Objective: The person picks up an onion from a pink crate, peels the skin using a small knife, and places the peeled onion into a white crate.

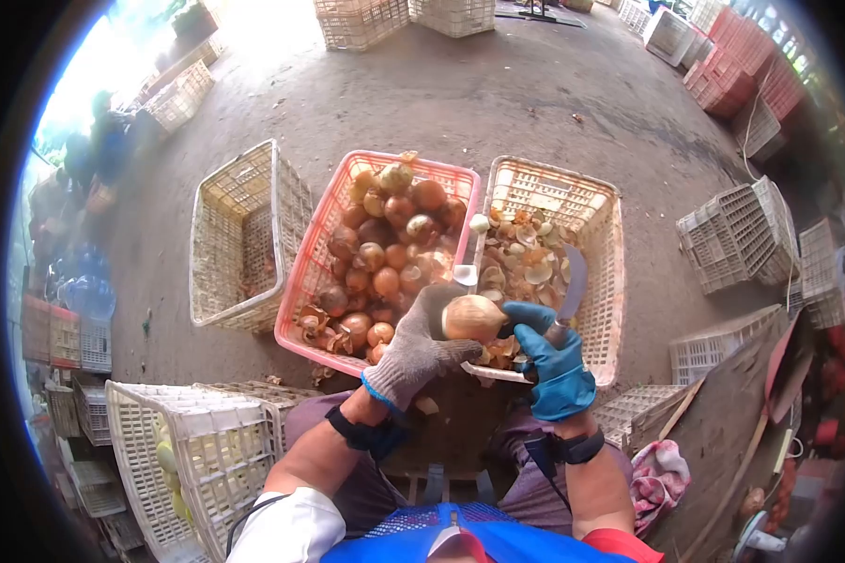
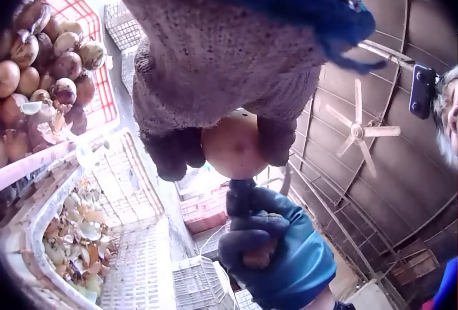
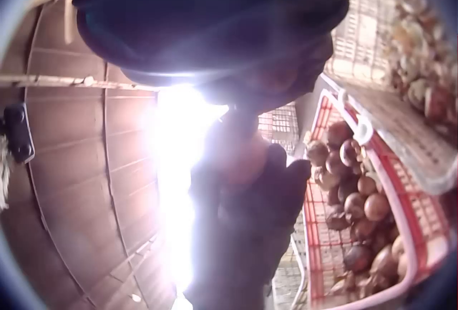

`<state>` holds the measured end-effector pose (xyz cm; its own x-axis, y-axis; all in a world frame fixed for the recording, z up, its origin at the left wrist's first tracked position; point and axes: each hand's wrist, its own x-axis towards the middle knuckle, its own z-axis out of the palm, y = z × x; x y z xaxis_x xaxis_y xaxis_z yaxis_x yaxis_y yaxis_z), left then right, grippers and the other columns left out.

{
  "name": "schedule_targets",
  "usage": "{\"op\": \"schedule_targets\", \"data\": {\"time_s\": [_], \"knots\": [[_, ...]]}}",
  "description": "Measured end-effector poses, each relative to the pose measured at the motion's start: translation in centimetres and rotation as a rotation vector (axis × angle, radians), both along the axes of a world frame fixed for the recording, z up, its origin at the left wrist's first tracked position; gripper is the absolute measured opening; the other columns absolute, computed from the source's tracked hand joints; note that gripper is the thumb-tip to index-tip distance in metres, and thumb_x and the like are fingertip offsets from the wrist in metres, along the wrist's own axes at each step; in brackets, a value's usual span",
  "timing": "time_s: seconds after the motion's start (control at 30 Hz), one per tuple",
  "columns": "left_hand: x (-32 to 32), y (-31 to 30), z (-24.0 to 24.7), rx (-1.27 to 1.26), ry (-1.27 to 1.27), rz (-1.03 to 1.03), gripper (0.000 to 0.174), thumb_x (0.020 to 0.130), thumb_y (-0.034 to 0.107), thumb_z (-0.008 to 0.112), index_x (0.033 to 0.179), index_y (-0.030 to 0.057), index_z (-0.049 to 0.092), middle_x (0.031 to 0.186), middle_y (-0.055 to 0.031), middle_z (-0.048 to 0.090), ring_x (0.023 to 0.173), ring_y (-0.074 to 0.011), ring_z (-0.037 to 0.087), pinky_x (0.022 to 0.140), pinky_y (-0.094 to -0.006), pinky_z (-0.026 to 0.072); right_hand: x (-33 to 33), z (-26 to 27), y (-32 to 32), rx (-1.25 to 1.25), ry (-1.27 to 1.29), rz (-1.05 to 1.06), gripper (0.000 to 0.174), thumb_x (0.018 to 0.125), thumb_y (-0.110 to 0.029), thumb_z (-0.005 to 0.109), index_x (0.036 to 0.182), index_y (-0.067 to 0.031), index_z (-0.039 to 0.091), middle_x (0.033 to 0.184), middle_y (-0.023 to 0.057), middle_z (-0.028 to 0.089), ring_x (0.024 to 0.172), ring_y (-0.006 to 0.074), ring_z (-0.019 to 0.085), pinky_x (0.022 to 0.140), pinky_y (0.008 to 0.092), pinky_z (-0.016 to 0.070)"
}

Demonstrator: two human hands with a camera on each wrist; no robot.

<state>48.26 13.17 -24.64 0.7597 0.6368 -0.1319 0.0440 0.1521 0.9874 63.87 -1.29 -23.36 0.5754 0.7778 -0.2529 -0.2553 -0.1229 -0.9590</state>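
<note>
My left hand (image 1: 411,358), in a grey knit glove, grips a pale, peeled-looking onion (image 1: 473,318) over the near edges of two crates. A blue rubber glove covers my right hand (image 1: 558,368), whose fingers curl round the handle of a curved knife (image 1: 575,283). The blade points up and away from the onion. In the left wrist view, a fingertip of the blue glove (image 2: 297,253) meets the underside of the onion (image 2: 236,147). Brown-skinned onions (image 1: 385,246) fill the pink crate (image 1: 298,281) on the left. Onion skins (image 1: 535,246) lie in the whitish crate (image 1: 612,281) on the right.
An upright whitish crate (image 1: 200,244) stands left of the pink one. Close by my left leg is another white crate (image 1: 230,450) with pale green-yellow items inside. Stacked crates (image 1: 728,239) line the right side. A pink-and-white cloth (image 1: 660,480) lies beside my right leg.
</note>
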Motion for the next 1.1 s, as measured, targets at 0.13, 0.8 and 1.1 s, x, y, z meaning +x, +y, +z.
{"op": "schedule_targets", "data": {"time_s": [0.13,0.8,1.1], "knots": [[0.3,-0.3,0.9,-0.306,0.060,-0.030,0.072,0.082,0.019,0.084,0.142,0.0010,0.048,0.131,-0.0126,0.060,0.118,-0.0214,0.063,0.101,-0.0386,0.0561,-0.3,0.9,0.3,-0.060,-0.332,-0.156,0.039,0.096,-0.006,0.063,0.135,-0.0082,0.065,0.098,0.0080,0.076,0.082,0.0193,0.072,0.071,0.0360,0.0571],[0.3,-2.2,-1.8,-0.886,-0.488,-0.230,0.061,0.098,0.034,0.068,0.148,0.0066,0.046,0.135,-0.0112,0.062,0.120,-0.0272,0.066,0.099,-0.0393,0.0579,0.6,-2.3,-0.9,-0.213,-1.443,-0.037,0.054,0.082,-0.014,0.069,0.136,-0.0166,0.066,0.104,0.0106,0.072,0.071,0.0319,0.068,0.064,0.0442,0.0541],[0.4,-3.2,0.8,-0.776,-0.192,-0.111,0.062,0.093,0.032,0.067,0.145,0.0034,0.047,0.126,-0.0120,0.064,0.112,-0.0250,0.067,0.094,-0.0416,0.0592,0.2,-1.1,-0.1,-0.132,-1.410,-0.084,0.058,0.078,-0.012,0.072,0.135,-0.0161,0.067,0.108,0.0122,0.073,0.081,0.0329,0.071,0.072,0.0470,0.0553]]}}
